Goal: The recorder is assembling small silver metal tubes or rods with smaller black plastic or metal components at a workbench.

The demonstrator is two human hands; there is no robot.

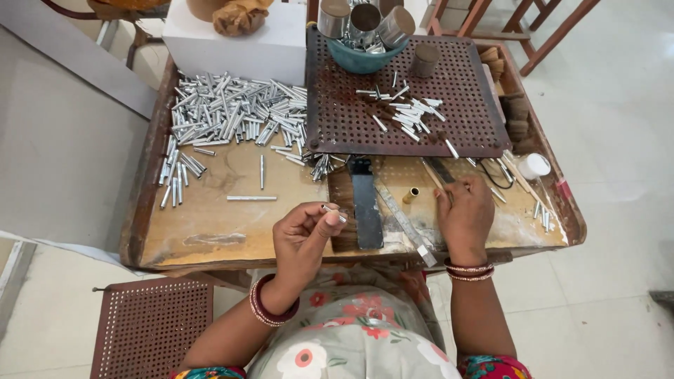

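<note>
Seen from the head camera, looking down at a wooden tray table (210,238). Left hand (303,235) curled nearly closed, fingertips pinching a small silver tube (333,211) just above the table's front edge. Right hand (465,216) also closed, gripping a thin wooden stick (434,175) that pointed up and away. Between the hands, a flat dark blade (366,203) and a metal ruler (404,221). Farther back on the left, a big pile of silver tubes (232,112). Beside it, a brown board with holes (463,91) and a teal bowl (361,60).
</note>
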